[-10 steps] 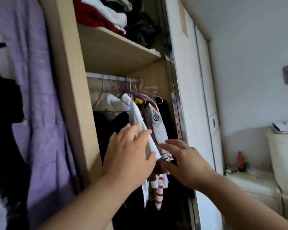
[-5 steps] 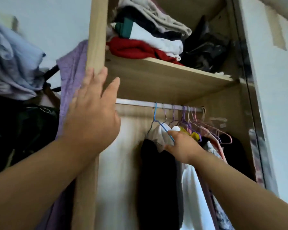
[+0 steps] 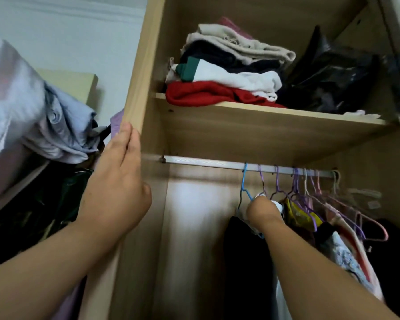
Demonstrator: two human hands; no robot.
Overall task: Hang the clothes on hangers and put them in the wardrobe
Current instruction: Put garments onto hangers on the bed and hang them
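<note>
Since earlier, the left hand [image 3: 116, 190] has moved from the clothes to the pale wooden wardrobe panel [image 3: 136, 77], lying flat and holding nothing. The right hand [image 3: 262, 210] curls round the blue wire hanger [image 3: 243, 183] with its white garment [image 3: 278, 205], hooked on the silver metal rail [image 3: 206, 162]. A sideways tug could unhook it.

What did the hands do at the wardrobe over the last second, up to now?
The left hand left the hanging white garment and rose to lie flat on the wardrobe's side panel. The right hand climbed from lower down to grip the blue hanger under the rail. The folded stack on the shelf stayed put.
</note>
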